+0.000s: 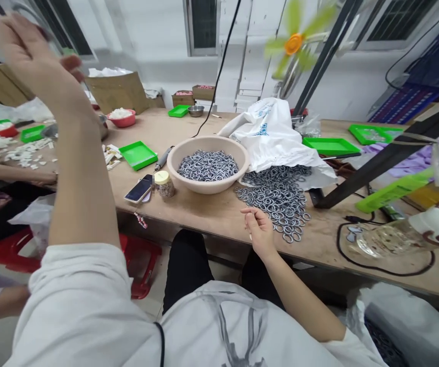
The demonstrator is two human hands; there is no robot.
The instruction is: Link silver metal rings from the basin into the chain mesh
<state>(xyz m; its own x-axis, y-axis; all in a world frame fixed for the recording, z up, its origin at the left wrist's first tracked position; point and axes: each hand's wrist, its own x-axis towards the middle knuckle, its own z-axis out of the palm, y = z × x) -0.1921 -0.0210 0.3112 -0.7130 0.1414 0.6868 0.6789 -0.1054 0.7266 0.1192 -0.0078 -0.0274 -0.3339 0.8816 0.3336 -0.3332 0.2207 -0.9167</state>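
Observation:
My left hand point(37, 61) is raised high at the upper left, somewhat blurred, its fingers partly stretched and apart. A grey curved tube shows behind its fingertips; contact cannot be made out. Low over the table's front edge, my right hand point(258, 232) is closed in a pinch; a small pale bit shows at its fingers, too small to name. Beside it lies a spread pile of grey metal-looking rings point(280, 204), spilling from a white plastic sack point(268, 132). To the left of the sack stands a beige basin point(207, 187) holding many similar rings point(208, 165).
A phone point(139, 188), a lidded jar point(164, 184) and a green tray point(138, 155) lie left of the basin. A dark slanted post point(387, 158), a glass jug point(385, 238) and a looped cable stand right. A green-bladed fan point(293, 45) is behind. Another person's arm point(16, 172) is at left.

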